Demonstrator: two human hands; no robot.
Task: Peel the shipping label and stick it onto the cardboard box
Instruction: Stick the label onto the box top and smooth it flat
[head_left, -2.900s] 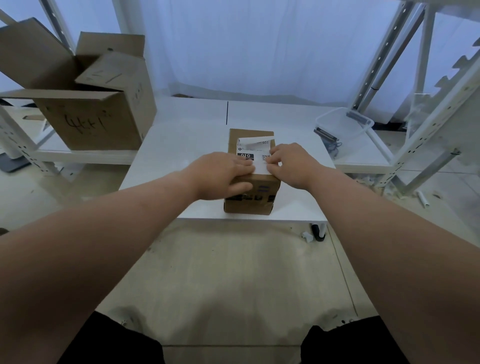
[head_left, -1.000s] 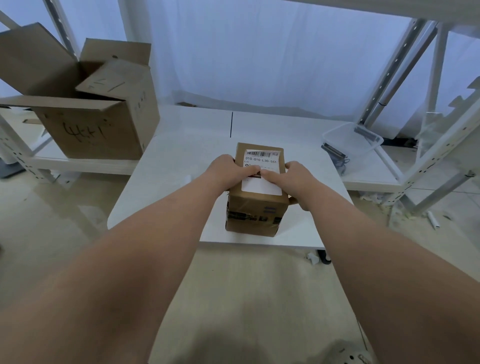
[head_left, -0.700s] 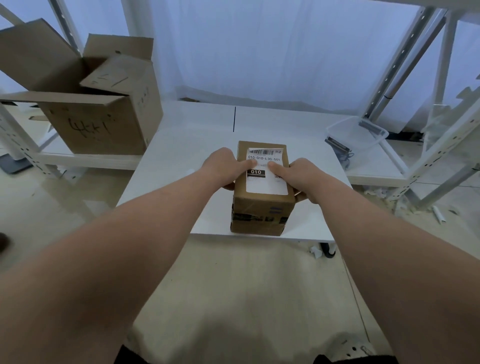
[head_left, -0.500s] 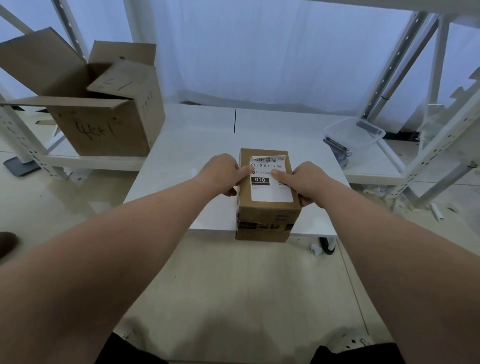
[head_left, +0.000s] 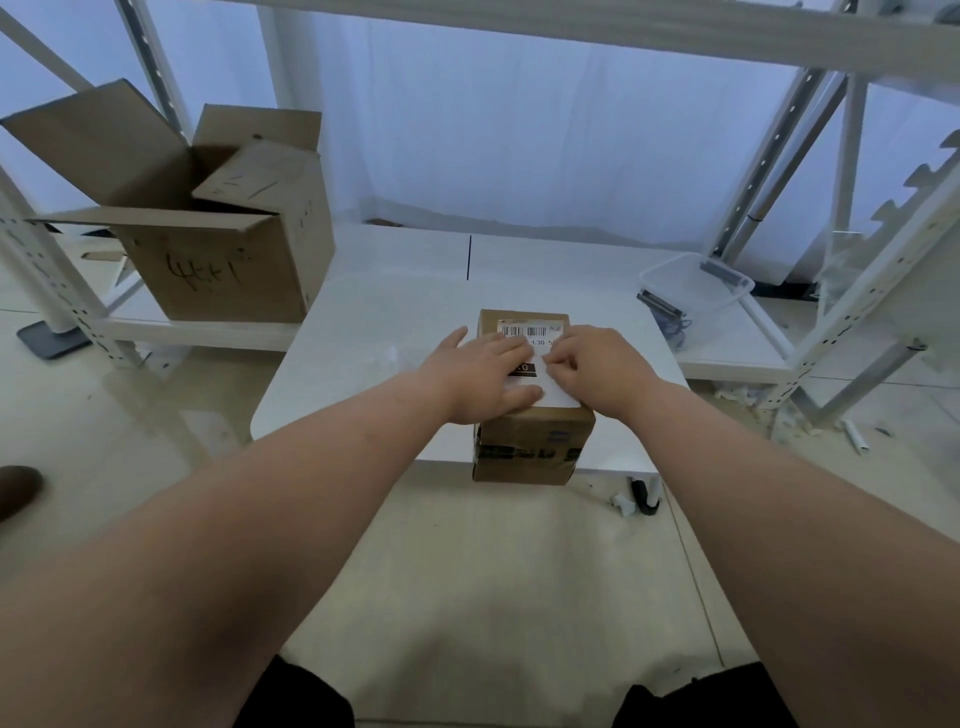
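A small brown cardboard box (head_left: 530, 441) stands at the front edge of the white table (head_left: 374, 332). A white shipping label (head_left: 530, 330) with a barcode lies flat on the box top. My left hand (head_left: 480, 371) rests palm down on the label's left half, fingers spread. My right hand (head_left: 592, 366) presses on the label's right half with its fingers curled down onto the paper. Both hands hide the middle of the label. The label's near right corner (head_left: 563, 399) shows by the box's front edge.
A large open cardboard box (head_left: 208, 249) with handwriting stands on a low shelf at the left. A clear plastic bin (head_left: 696, 286) sits on a shelf at the right. White metal racking (head_left: 857, 291) frames both sides. A table castor (head_left: 644, 496) shows below the table edge.
My hands moved from the box's sides onto the label top. The left hand now lies flat over the label, and the right hand's fingers press down on it.
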